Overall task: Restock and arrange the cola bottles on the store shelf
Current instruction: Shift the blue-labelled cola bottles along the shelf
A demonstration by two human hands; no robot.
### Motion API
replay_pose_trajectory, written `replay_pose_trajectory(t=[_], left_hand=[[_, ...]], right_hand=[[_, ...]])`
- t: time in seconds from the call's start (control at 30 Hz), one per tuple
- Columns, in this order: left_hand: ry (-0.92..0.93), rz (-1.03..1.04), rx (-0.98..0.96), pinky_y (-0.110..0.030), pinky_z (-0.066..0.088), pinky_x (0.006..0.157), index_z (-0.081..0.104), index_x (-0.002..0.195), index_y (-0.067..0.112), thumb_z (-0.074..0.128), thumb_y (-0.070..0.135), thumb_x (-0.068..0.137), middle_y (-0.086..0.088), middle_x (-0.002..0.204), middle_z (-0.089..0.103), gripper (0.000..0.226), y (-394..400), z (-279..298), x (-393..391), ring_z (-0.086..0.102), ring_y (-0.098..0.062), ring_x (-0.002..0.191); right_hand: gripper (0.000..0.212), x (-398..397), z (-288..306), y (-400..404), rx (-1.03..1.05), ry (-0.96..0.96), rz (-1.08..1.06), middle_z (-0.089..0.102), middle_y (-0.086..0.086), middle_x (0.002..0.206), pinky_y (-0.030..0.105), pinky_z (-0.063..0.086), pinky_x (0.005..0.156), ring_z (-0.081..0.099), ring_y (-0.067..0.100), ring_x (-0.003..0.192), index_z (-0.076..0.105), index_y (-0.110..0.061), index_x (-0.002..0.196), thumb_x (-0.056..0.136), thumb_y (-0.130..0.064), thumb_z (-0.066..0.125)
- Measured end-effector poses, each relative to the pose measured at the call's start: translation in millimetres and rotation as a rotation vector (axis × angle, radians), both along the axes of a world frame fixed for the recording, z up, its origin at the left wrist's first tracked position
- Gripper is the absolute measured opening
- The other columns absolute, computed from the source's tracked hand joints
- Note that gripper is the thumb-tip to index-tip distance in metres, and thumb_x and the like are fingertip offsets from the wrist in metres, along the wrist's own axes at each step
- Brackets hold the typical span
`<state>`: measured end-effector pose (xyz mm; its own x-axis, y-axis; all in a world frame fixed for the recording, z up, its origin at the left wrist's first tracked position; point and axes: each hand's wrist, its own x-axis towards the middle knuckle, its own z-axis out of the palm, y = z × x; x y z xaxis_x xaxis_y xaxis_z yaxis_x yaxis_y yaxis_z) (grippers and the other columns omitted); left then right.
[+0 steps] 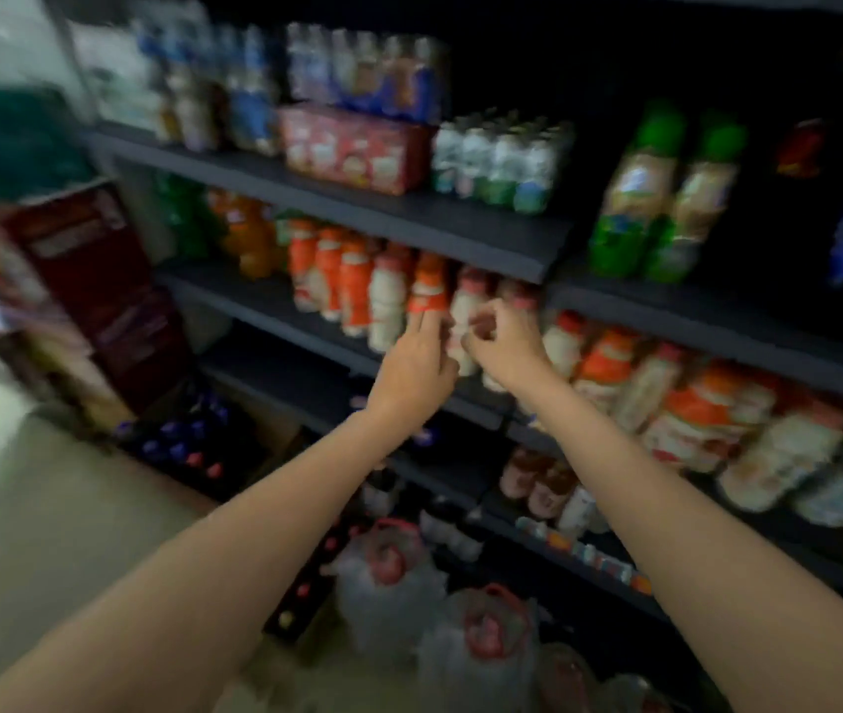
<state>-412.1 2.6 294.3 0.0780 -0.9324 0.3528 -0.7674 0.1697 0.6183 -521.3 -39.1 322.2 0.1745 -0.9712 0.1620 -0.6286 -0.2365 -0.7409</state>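
Observation:
The view is motion-blurred. Both arms reach to the middle shelf point(275, 306), where white bottles with orange labels point(357, 285) stand in a row. My left hand point(417, 362) has straight fingers touching an orange-labelled bottle point(428, 293). My right hand point(504, 339) is just to its right with curled fingers against a white bottle point(466, 311); the blur hides whether it grips it. Dark cola bottles with purple and red caps point(188, 445) stand in a crate on the floor at lower left.
More white and orange bottles point(676, 403) fill the shelf to the right. Packs of small bottles point(496, 162) and a red carton point(352, 146) sit on the upper shelf. Tied plastic bags point(388, 568) lie on the floor below. Red boxes point(95, 280) stand at left.

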Motion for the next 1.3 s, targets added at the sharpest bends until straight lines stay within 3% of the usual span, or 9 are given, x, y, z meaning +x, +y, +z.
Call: replay_pose_trajectory(t=[0.23,0.33,0.47,0.7,0.9,1.0,1.13,1.2,1.3], left_hand=[[0.11,0.376,0.403,-0.039,0.048,0.088,0.045,0.119,0.007,0.049,0.013,0.089,-0.01,0.12,0.055,0.031,41,-67,211,0.055,-0.027,0.106],[0.137,0.447,0.505,-0.04,0.048,0.088,0.047,0.115,0.005,0.05,0.011,0.089,-0.013,0.117,0.057,0.028,39,-98,270,0.056,-0.032,0.105],[0.113,0.496,0.604,-0.031,0.043,0.084,0.05,0.12,0.005,0.051,0.009,0.088,-0.011,0.113,0.06,0.032,23,-137,338,0.056,-0.028,0.107],[0.081,0.604,0.716,-0.044,0.048,0.092,0.062,0.109,0.009,0.054,0.009,0.084,-0.016,0.114,0.064,0.027,-24,-214,465,0.058,-0.035,0.107],[-0.026,0.51,0.782,-0.04,0.049,0.086,0.061,0.115,0.01,0.051,0.008,0.086,-0.011,0.115,0.063,0.031,-72,-301,535,0.059,-0.033,0.105],[-0.067,0.412,0.819,-0.042,0.047,0.093,0.058,0.119,0.009,0.054,0.01,0.084,-0.012,0.119,0.062,0.034,-101,-347,566,0.057,-0.033,0.11],[-0.213,0.279,0.889,-0.04,0.042,0.097,0.048,0.128,0.015,0.052,0.014,0.085,-0.009,0.119,0.062,0.043,-133,-400,602,0.056,-0.03,0.112],[-0.288,0.201,0.901,-0.039,0.041,0.095,0.044,0.13,0.014,0.053,0.016,0.086,-0.009,0.122,0.059,0.045,-145,-425,614,0.056,-0.03,0.111],[-0.353,0.105,0.9,-0.042,0.041,0.098,0.035,0.138,0.012,0.055,0.019,0.088,-0.013,0.135,0.044,0.055,-166,-463,628,0.047,-0.033,0.121]], right_hand=[[0.02,170,-78,9,0.437,0.175,0.346,0.059,0.004,0.111,0.03,0.05,0.078,0.056,0.019,0.097,0.058,-0.013,0.109,0.092,-0.024,0.055],[0.02,225,-109,-6,0.514,0.214,0.403,0.057,0.002,0.106,0.034,0.049,0.086,0.055,0.018,0.099,0.06,-0.013,0.109,0.093,-0.023,0.054],[0.016,290,-164,-37,0.611,0.229,0.421,0.06,0.005,0.116,0.035,0.048,0.092,0.056,0.021,0.107,0.061,-0.014,0.105,0.092,-0.022,0.055],[0.017,392,-252,-95,0.717,0.362,0.445,0.057,0.007,0.107,0.031,0.044,0.082,0.052,0.021,0.095,0.059,-0.009,0.104,0.093,-0.019,0.053],[0.031,467,-336,-137,0.727,0.461,0.445,0.056,0.009,0.124,0.029,0.041,0.087,0.052,0.024,0.115,0.053,-0.009,0.12,0.092,-0.019,0.054],[0.043,507,-387,-163,0.706,0.503,0.471,0.05,0.009,0.134,0.026,0.039,0.088,0.049,0.024,0.121,0.046,-0.011,0.132,0.09,-0.017,0.056],[0.067,556,-453,-191,0.653,0.605,0.618,0.014,0.008,0.157,0.036,0.03,0.113,0.023,0.029,0.141,0.023,-0.02,0.148,0.09,-0.007,0.055],[0.075,575,-485,-201,0.575,0.702,0.671,-0.005,0.001,0.159,0.042,0.026,0.116,0.013,0.031,0.144,0.016,-0.028,0.149,0.089,0.0,0.052],[0.082,599,-528,-216,0.446,0.783,0.662,-0.014,-0.004,0.158,0.044,0.03,0.113,0.017,0.034,0.14,0.012,-0.032,0.149,0.087,0.008,0.048]])
